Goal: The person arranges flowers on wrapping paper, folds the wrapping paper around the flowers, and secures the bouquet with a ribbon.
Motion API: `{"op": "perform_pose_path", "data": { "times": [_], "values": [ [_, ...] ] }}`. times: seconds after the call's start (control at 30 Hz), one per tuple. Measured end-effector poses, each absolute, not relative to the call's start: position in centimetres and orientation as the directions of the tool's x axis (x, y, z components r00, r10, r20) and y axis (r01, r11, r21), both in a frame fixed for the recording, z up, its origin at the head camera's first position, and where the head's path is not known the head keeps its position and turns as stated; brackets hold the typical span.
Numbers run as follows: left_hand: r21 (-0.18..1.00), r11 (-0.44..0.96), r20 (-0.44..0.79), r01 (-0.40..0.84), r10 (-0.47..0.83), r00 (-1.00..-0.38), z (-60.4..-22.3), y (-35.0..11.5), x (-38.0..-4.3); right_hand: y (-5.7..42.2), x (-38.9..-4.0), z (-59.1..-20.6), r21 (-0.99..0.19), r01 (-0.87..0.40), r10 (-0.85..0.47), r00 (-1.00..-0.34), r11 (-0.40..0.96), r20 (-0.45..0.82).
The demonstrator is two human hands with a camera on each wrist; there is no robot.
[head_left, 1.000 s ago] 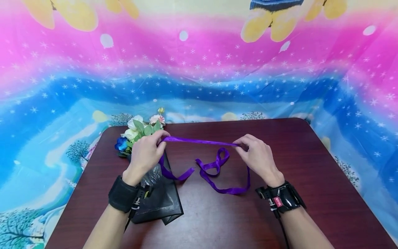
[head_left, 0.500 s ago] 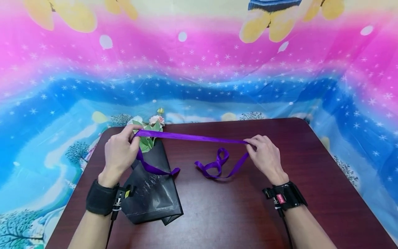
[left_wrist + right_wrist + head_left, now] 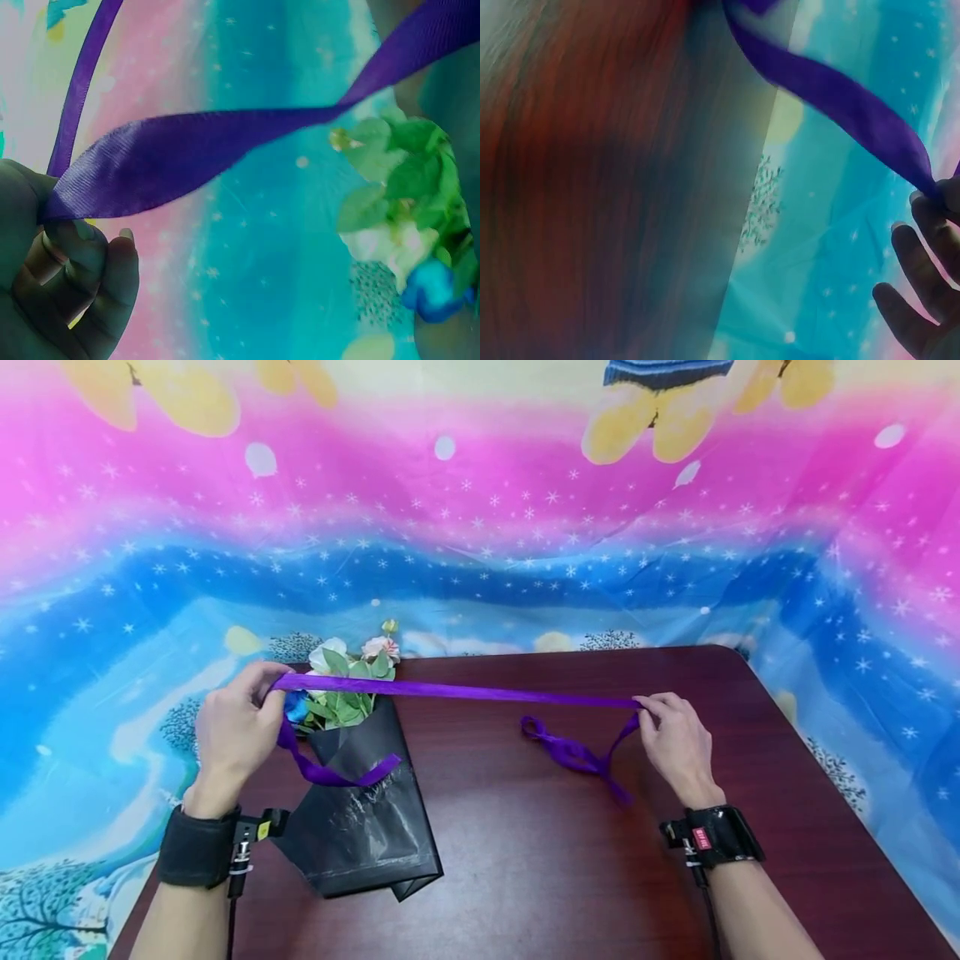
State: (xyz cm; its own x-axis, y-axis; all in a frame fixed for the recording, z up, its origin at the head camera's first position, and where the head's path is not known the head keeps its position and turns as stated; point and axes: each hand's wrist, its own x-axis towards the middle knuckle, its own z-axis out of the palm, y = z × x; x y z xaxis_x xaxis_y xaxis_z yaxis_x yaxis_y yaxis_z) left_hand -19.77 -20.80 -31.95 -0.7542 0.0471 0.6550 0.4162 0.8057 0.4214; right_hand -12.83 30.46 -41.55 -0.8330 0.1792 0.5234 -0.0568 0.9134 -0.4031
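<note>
A purple ribbon (image 3: 457, 692) stretches nearly straight between both hands above the table. My left hand (image 3: 238, 727) pinches it between thumb and fingers at the left, and a short tail hangs below over black wrapping paper. My right hand (image 3: 678, 743) pinches the ribbon at the right; a longer, twisted tail dangles below and left of it. In the left wrist view the ribbon (image 3: 165, 161) runs from the fingertips. The right wrist view shows the ribbon tail (image 3: 840, 105) dropping from the pinch, with the other fingers spread.
Black wrapping paper (image 3: 367, 827) holds a bouquet of flowers (image 3: 348, 681) with white, pink and blue blooms, lying on the left of the dark wooden table (image 3: 525, 877). A printed cloth backdrop (image 3: 480, 568) surrounds the table's back and sides.
My hands have moved apart, the left one farther, drawing out a longer span of ribbon. The loose right tail has shifted right and risen off the table. The bouquet stays put.
</note>
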Motion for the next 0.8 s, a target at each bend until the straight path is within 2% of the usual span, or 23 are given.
{"op": "perform_pose_path", "data": {
  "times": [0.13,0.4,0.67,0.8],
  "values": [
    [0.426,0.827,0.642,0.367,0.009,-0.767,-32.4,-22.2,-19.8,31.9,-12.2,-41.5,-0.403,-0.022,0.212,-0.825,0.915,0.524],
    [0.478,0.819,0.637,0.317,-0.075,-0.767,-32.9,-24.5,-19.5,34.8,-11.7,-41.6,-0.408,-0.016,0.272,-0.722,0.913,0.636],
    [0.513,0.834,0.630,0.203,-0.205,-0.749,-33.3,-27.0,-19.2,37.3,-10.9,-41.7,-0.453,0.063,0.360,-0.707,0.889,0.608],
    [0.527,0.834,0.602,0.160,-0.234,-0.763,-33.7,-28.0,-18.9,38.0,-10.6,-41.9,-0.466,0.020,0.342,-0.705,0.885,0.621]
  ]
}}
